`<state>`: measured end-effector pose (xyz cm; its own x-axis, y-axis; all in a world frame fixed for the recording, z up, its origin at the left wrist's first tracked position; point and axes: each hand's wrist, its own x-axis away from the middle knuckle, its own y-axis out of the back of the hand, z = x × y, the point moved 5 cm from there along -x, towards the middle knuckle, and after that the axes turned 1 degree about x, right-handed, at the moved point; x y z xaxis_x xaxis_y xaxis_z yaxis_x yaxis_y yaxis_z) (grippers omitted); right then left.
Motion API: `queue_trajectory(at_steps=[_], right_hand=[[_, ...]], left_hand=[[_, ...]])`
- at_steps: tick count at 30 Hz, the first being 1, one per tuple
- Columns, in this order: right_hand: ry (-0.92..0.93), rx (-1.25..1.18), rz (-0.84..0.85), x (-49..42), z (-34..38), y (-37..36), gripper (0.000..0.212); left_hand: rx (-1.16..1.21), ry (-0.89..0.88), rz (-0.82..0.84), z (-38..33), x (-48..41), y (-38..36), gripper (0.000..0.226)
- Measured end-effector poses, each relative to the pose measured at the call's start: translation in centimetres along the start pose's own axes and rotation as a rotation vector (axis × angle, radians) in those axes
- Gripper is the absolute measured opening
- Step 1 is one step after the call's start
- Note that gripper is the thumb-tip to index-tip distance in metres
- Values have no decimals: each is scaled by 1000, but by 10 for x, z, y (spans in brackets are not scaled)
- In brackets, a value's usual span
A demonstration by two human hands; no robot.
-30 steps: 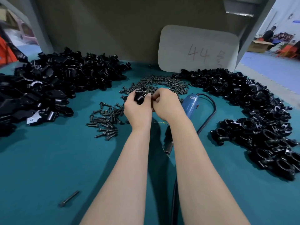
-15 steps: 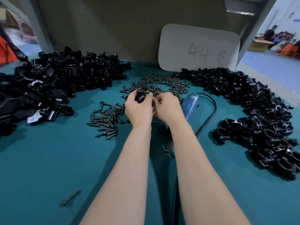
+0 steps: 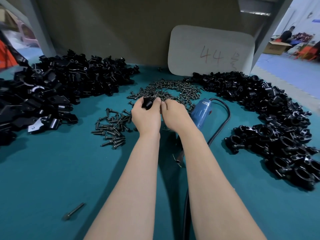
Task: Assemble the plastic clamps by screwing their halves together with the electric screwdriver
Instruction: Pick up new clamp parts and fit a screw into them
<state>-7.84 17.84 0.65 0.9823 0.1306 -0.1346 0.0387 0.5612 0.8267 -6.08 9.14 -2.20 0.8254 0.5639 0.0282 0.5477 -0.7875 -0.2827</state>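
Clamp piece [image 3: 147,103] is gripped in the left hand [image 3: 145,118] over the screws [image 3: 173,89]. The right hand [image 3: 174,116] curls beside it, its hold hidden. The electric screwdriver [image 3: 201,112] lies on the worktop [image 3: 52,170], so fastening seems pending. Many loose halves [image 3: 69,84] wait.

Single head-worn wide-angle view, looking forward and down, close over the teal surface [image 3: 52,170], facing the back wall.
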Motion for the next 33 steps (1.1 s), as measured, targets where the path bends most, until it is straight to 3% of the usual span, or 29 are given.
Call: queue_trajectory(at_steps=[7, 13, 21, 27, 33], right_hand=[[-96, -154, -9, -1, -10, 2, 50], [-21, -143, 28, 1, -6, 11, 18], [76, 36, 55, 3, 0, 6, 16], [13, 36, 152, 3, -4, 4, 26], [35, -153, -113, -2, 0, 30, 10]], left_hand=[[-42, -18, 24, 0, -1, -2, 6], [-210, -48, -31, 1, -3, 3, 28], [-211, -21, -27, 1, -1, 3, 12], [-209, -4, -41, 3, -4, 5, 29], [-356, -122, -27, -4, 1, 3, 37]])
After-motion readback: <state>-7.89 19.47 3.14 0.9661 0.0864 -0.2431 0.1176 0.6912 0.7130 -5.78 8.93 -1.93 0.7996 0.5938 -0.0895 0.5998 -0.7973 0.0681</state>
